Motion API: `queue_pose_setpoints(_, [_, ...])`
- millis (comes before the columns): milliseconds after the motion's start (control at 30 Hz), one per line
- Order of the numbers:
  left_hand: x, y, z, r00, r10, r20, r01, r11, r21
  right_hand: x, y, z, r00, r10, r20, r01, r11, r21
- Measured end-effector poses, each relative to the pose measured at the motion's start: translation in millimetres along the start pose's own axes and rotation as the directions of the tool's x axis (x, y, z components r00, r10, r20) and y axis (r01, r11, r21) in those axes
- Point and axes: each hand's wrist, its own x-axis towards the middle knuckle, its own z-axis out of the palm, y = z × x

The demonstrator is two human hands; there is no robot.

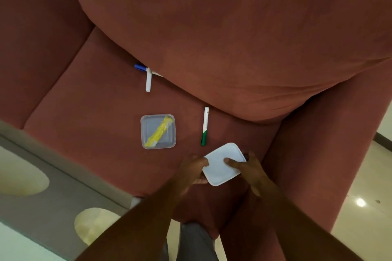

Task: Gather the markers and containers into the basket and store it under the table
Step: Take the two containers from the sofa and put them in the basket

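Both my hands hold a white square container with its lid on, just above the front of the red sofa seat. My left hand grips its left edge and my right hand its right edge, thumb on the lid. A clear square container with a yellow item inside lies on the seat to the left. A white marker with a green cap lies between the two containers. Farther back lies a white marker crossed with a blue-capped marker, partly under the cushion. No basket is in view.
A big red back cushion overhangs the seat. The sofa's armrest rises on the right. A grey rug with pale ovals and shiny floor tiles lie below. My grey trouser leg shows at the bottom.
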Motion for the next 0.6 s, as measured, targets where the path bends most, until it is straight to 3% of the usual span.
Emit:
queue_pose_setpoints(133, [-11,-20,-4,0.998,-0.041,-0.041,0.035,0.988,-0.148,-11,5,7,0.996,0.001,0.084,-0.020,0.975,0.221])
queue_pose_setpoints(200, [-17,-24,-3,0.995,-0.041,-0.089,0.026,0.985,-0.169,-18,5,12,0.997,-0.027,0.072,0.009,0.971,0.241])
queue_pose_setpoints(267, [-20,-20,-8,0.971,0.074,-0.229,-0.074,0.997,0.008,-20,8,18,0.998,-0.032,0.058,0.017,0.970,0.242])
queue_pose_setpoints(300, [-18,-17,-14,0.925,0.187,-0.330,-0.138,0.977,0.166,-20,11,21,0.998,-0.024,0.057,0.009,0.970,0.244])
queue_pose_setpoints(367, [-13,-4,-30,0.750,0.401,-0.526,-0.206,0.897,0.390,-18,18,28,0.998,-0.014,0.058,-0.001,0.969,0.246])
queue_pose_setpoints(433, [0,10,-50,0.543,0.506,-0.670,-0.192,0.852,0.487,-14,26,34,0.999,-0.014,0.031,0.007,0.973,0.230])
queue_pose_setpoints(467, [6,16,-60,0.473,0.518,-0.712,-0.131,0.841,0.525,-12,30,38,1.000,-0.019,0.010,0.016,0.974,0.225])
queue_pose_setpoints(533, [16,29,-79,0.436,0.498,-0.750,-0.037,0.842,0.538,-7,38,45,0.999,-0.028,-0.032,0.034,0.972,0.233])
queue_pose_setpoints(600, [22,39,-94,0.508,0.452,-0.733,-0.063,0.869,0.491,-3,44,53,0.997,-0.023,-0.070,0.040,0.966,0.255])
